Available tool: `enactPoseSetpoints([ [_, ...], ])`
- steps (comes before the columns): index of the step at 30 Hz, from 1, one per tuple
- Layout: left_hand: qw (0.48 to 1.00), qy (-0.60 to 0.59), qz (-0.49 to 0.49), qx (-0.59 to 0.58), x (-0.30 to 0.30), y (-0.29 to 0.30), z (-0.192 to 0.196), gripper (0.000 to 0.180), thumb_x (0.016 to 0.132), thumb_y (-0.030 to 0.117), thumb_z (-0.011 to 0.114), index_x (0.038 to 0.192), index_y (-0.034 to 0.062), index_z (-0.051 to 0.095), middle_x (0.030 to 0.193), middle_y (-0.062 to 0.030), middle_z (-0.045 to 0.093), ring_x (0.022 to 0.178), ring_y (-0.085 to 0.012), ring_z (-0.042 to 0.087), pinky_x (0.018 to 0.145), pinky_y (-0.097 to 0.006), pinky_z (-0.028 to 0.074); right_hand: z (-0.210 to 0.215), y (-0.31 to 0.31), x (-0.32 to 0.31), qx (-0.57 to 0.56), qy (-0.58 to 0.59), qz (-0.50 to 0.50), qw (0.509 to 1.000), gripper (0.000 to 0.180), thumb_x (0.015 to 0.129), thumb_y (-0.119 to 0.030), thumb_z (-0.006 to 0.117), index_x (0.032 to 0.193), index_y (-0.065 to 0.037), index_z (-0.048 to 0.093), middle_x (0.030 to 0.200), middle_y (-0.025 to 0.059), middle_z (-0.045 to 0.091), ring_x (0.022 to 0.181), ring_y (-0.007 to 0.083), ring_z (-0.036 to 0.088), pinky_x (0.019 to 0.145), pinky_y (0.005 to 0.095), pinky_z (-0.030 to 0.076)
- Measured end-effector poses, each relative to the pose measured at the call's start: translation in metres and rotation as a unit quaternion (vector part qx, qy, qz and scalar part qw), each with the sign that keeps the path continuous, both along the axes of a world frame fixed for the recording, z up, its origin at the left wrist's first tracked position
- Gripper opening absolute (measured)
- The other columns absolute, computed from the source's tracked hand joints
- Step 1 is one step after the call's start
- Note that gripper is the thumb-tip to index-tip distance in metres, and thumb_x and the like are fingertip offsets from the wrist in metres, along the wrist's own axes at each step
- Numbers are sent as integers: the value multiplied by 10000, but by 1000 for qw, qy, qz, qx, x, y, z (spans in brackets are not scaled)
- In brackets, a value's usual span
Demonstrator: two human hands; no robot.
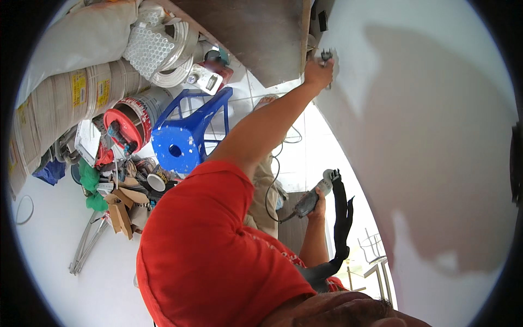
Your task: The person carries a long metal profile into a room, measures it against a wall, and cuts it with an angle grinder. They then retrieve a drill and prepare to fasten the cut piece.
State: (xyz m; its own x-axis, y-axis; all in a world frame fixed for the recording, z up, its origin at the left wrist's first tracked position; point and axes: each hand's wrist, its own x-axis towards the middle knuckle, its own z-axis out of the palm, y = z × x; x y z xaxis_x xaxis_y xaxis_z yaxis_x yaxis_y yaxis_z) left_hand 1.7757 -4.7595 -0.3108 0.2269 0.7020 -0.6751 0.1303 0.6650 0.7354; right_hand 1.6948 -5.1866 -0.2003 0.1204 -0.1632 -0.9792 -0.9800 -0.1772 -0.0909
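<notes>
My left arm, in a red sleeve, stretches up to the white wall. There my left hand [317, 74] is closed around a small dark thing with prongs, which looks like a power plug [326, 55]. Lower down, my right hand [318, 206] grips the grey body of a corded power tool, seemingly an angle grinder [307, 204], with its silvery head upward. A thin black cord [268, 197] loops from the tool's rear end and passes behind my left arm. A black strap [340, 218] hangs just beside the tool's head and partly covers it.
A brown panel [256, 35] juts in at the top. Left of my arm stand a blue plastic stool [177, 143], a bucket with a red rim [143, 117], rolled material [81, 90] and a cardboard box [121, 215] among clutter. The white wall [436, 136] runs along the right.
</notes>
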Motion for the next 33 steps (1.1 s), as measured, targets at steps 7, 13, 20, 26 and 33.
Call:
enactPoseSetpoints([
  [7,984,-2,-56,-170,-165,-60,141,336,955,343,585,1031,16,589,673,-7,508,547,-114,506,485,-322,509,16,-5,26,-14,9,226,974,418,746,-288,731,1016,-25,549,743,113,602,638,280,621,612,413,538],
  [13,955,-70,42,-286,-243,-67,228,254,985,276,542,1044,29,536,710,-41,522,583,-156,544,553,-361,527,29,19,32,0,-24,377,926,386,738,-273,742,976,-5,598,715,98,609,599,259,615,600,385,528],
  [20,920,-38,208,-331,-311,-121,247,273,1011,267,493,949,7,544,728,-86,525,601,-247,552,580,-427,526,116,165,46,121,-10,490,863,301,749,-205,735,935,8,630,743,96,632,626,221,635,589,348,528],
  [26,982,52,105,-146,-299,-165,286,597,898,353,655,1242,-31,355,994,-199,619,693,-269,609,613,-430,530,142,234,31,245,-40,517,819,275,780,-199,739,922,7,624,726,103,635,586,228,646,537,346,546],
  [33,998,-27,-32,-41,-284,-189,382,1383,580,752,749,1494,-70,114,1457,-331,317,1363,-381,362,1097,-364,341,204,263,-28,423,-68,512,745,424,787,-183,772,1100,35,585,931,112,644,750,216,650,664,323,539],
])
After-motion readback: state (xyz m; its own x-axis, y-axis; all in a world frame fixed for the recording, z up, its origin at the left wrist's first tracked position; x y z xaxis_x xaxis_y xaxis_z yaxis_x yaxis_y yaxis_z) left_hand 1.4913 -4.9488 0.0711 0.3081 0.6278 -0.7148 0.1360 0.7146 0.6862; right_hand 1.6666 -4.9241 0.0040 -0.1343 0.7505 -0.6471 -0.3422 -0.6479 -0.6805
